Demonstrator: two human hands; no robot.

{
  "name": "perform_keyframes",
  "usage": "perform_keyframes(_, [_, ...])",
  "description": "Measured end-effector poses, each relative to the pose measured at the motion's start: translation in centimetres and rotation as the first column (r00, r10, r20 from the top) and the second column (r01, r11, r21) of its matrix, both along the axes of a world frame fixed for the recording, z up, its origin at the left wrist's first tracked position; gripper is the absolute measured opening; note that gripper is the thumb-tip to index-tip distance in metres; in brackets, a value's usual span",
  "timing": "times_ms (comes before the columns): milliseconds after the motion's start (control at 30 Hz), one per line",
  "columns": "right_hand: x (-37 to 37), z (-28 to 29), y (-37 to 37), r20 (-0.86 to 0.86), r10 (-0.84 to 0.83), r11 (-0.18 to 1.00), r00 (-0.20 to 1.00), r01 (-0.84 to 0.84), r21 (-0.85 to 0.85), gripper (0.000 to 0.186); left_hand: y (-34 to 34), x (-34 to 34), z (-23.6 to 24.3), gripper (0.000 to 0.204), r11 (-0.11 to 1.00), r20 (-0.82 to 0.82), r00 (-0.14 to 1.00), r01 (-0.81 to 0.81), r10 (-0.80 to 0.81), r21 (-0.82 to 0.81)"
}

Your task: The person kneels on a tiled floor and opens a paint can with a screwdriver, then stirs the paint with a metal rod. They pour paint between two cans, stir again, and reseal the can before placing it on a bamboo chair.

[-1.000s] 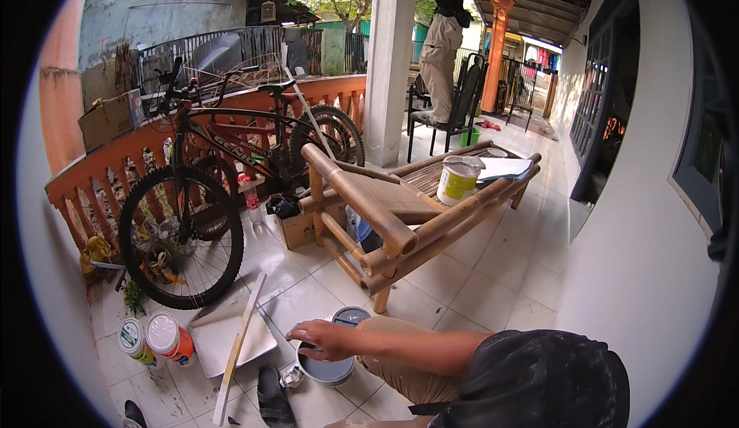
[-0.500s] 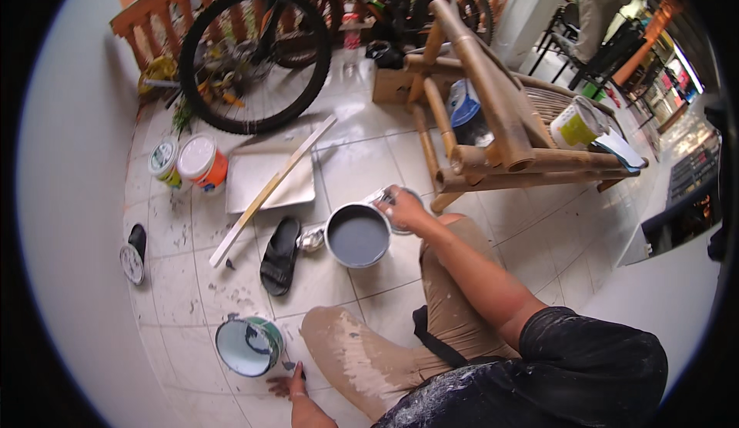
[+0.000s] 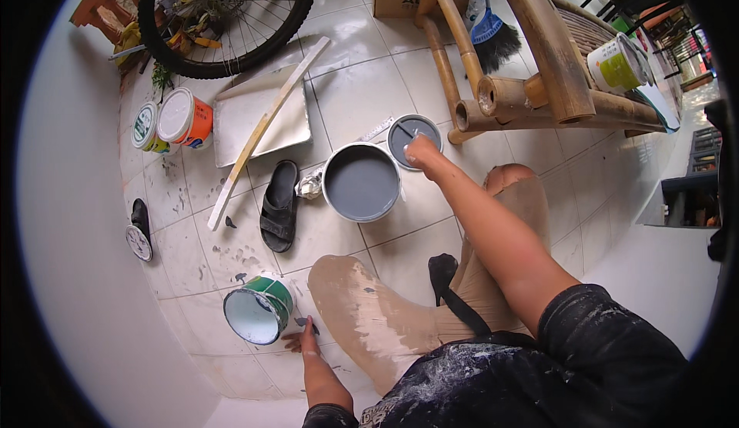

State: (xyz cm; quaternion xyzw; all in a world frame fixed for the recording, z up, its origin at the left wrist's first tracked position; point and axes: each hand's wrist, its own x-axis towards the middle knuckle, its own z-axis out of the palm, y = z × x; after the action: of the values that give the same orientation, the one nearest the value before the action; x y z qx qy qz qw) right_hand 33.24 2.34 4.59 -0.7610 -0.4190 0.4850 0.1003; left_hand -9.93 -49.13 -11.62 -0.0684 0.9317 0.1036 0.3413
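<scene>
A round white bucket (image 3: pixel 360 183) of smooth grey paint stands on the tiled floor before my knees. To its right lies a round lid (image 3: pixel 402 131) coated with grey paint. My right hand (image 3: pixel 420 155) is over the near side of this lid, its fingers closed and pointing down; what they grip is hidden. A green bucket (image 3: pixel 275 295) with a whitish inside and a dark-smeared rim is at lower left. Next to it, my left hand (image 3: pixel 303 342) is low at the floor with fingers apart, near dark grey scraps (image 3: pixel 306 324).
A black sandal (image 3: pixel 279 211) and crumpled foil (image 3: pixel 309 185) lie left of the paint. Beyond are a long wooden strip (image 3: pixel 265 128) across a white tray (image 3: pixel 231 145), two lidded tubs (image 3: pixel 185 118) and a bicycle wheel (image 3: pixel 304 12). A bamboo bench (image 3: pixel 531 98) stands at right.
My right hand has gone from between the paint bucket's rim and the lid to over the lid. The view has shifted nearer. My left hand stays beside the green bucket.
</scene>
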Motion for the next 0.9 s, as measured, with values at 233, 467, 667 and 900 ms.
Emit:
perform_keyframes(233, [-1.6,-11.1,-11.6,-0.337,-0.618,0.78,0.711,0.497,-0.381,0.024,-2.4,2.2,6.5,0.113,0.938,0.415,0.841,0.295,-0.346,0.183])
perform_keyframes(467, [-5.7,-10.9,-15.0,-0.526,-0.823,0.471,0.212,0.773,-0.425,0.012,9.4,9.6,18.3,0.07,0.574,-0.205,0.682,0.713,-0.702,0.403])
perform_keyframes(667, [-7.6,-8.0,-18.2,-0.695,-0.718,0.542,0.02,0.644,-0.541,0.007,22.0,16.2,24.8,0.055,0.322,-0.408,0.629,0.73,-0.662,0.603])
perform_keyframes(900, [-7.4,-6.4,-19.4,-0.795,-0.597,0.633,-0.107,0.547,-0.548,0.011,31.6,22.1,22.7,0.052,0.047,-0.577,0.35,0.88,-0.738,0.473])
